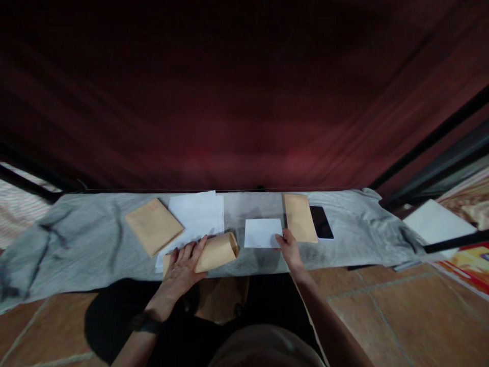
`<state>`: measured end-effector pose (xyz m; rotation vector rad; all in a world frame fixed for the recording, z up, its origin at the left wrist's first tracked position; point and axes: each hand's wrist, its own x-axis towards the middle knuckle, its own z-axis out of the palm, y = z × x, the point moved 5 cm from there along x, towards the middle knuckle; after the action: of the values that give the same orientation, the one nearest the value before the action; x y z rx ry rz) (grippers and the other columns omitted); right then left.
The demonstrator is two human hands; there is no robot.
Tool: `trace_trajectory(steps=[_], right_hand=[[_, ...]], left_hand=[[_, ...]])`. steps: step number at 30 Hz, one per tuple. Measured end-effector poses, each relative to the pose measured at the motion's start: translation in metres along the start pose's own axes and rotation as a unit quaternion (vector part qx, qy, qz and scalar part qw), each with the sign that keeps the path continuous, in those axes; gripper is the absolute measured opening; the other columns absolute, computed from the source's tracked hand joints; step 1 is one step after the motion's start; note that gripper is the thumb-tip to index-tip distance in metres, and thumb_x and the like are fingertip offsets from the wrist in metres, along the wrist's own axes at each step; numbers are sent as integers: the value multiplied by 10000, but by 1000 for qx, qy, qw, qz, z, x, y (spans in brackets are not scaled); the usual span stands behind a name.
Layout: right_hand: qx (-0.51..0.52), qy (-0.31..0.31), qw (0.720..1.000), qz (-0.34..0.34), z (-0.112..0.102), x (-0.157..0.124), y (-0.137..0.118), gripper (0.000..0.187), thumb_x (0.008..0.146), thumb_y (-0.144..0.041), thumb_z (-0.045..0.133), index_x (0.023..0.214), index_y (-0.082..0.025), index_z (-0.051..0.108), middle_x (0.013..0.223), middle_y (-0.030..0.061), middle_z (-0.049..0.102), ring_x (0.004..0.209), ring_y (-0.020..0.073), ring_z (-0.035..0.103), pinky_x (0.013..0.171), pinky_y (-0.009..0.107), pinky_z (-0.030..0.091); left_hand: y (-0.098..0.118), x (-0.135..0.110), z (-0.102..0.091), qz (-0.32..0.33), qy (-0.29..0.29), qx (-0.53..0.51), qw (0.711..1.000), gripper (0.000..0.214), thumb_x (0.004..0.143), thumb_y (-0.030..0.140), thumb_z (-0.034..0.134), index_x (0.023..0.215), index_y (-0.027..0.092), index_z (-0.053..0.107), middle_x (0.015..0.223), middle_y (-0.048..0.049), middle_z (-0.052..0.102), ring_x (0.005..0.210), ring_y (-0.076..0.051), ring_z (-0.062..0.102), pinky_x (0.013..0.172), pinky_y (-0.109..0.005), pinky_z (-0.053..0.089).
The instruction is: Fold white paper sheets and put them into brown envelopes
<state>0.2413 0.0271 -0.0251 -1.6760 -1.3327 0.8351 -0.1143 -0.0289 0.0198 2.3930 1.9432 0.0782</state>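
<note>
1. Envelope (216,251), brown: lies on desk (95,244), long axis left to right, open mouth facing right.
2. Left hand (183,265): flat on its left end, fingers spread.
3. Paper (262,233), white: just right of the mouth; right hand (289,247) at its right edge, grip unclear.

Cloth: a grey cloth (76,239) is seen spread beneath both grips.
Flat envelope: a flat envelope (154,226) is laid just beyond and left of the grip of the left hand (181,270).
Sheets: white sheets (198,214) are stacked beyond that grip, touching the flat envelope.
Narrow envelope: a narrow envelope (300,217) is placed just beyond the grip of the right hand (289,248).
Phone: a dark phone (321,222) is laid beside it, further right.
Curtain: a red curtain (244,102) is hung behind everything.
Floor: terracotta tiles (401,306) are shown nearer than the right grip.
</note>
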Motion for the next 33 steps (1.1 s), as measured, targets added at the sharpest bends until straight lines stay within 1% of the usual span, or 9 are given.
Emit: trace_trajectory(steps=[3, 7, 11, 14, 18, 21, 27, 30, 33], right_hand=[[67, -9, 998, -14, -1, -10, -5, 374, 883, -523, 476, 1015, -191, 586, 900, 57, 697, 778, 191, 654, 677, 292, 541], [99, -34, 994, -28, 6, -21, -12, 390, 856, -557, 519, 926, -188, 621, 838, 43, 690, 744, 182, 638, 673, 277, 524], [85, -69, 993, -45, 9, -24, -17, 332, 847, -502, 558, 904, -196, 674, 830, 34, 697, 767, 188, 633, 715, 283, 515], [63, -99, 992, -53, 6, -22, -17, 282, 849, -451, 566, 924, -217, 704, 802, 19, 702, 749, 189, 629, 692, 278, 500], [33, -125, 990, -50, 3, -14, -12, 203, 817, -397, 588, 781, -231, 701, 706, -2, 680, 677, 181, 610, 657, 271, 477], [28, -126, 991, -40, 8, -11, -7, 200, 806, -381, 590, 703, -233, 675, 656, -7, 663, 648, 176, 595, 632, 265, 468], [62, -102, 993, -16, 29, -19, -2, 212, 820, -389, 557, 765, -235, 692, 716, 12, 690, 673, 189, 603, 652, 287, 481], [88, -80, 993, 2, 33, -24, 3, 231, 818, -396, 540, 795, -230, 700, 760, 26, 703, 711, 200, 612, 676, 302, 493], [112, -65, 991, 21, 33, -27, 9, 230, 787, -404, 573, 790, -222, 714, 749, 22, 701, 725, 203, 613, 686, 309, 495]], left_hand=[[1, 1, 1, 6, 11, 10, 1000, 977, 751, 255, 670, 1586, 251, 163, 1394, -136, 512, 1317, -338, 475, 1142, -546, 272], [3, 1, 0, 7, 14, 21, 1000, 992, 754, 268, 689, 1587, 245, 151, 1383, -133, 515, 1298, -337, 482, 1144, -541, 266], [6, 0, -2, 18, 15, 24, 999, 1016, 741, 247, 716, 1586, 238, 151, 1385, -131, 512, 1318, -327, 463, 1159, -515, 250], [6, 1, -2, 24, 18, 26, 999, 1021, 741, 235, 720, 1586, 230, 147, 1389, -141, 511, 1320, -329, 462, 1161, -520, 244], [6, 2, 0, 31, 31, 27, 999, 1034, 741, 237, 712, 1590, 231, 122, 1375, -141, 525, 1313, -337, 471, 1160, -545, 236], [9, 3, 1, 32, 35, 30, 998, 1049, 723, 244, 731, 1588, 231, 138, 1374, -140, 527, 1315, -345, 469, 1163, -553, 230], [21, 7, 4, 55, 51, 5, 997, 1076, 730, 281, 743, 1593, 253, 101, 1418, -138, 499, 1322, -343, 470, 1164, -562, 237], [32, 12, 6, 76, 62, -6, 995, 1097, 714, 302, 770, 1592, 263, 114, 1430, -133, 488, 1327, -348, 463, 1166, -562, 240], [47, 20, 8, 91, 59, -14, 994, 1112, 709, 337, 785, 1593, 266, 113, 1432, -133, 484, 1331, -349, 457, 1170, -564, 230]])
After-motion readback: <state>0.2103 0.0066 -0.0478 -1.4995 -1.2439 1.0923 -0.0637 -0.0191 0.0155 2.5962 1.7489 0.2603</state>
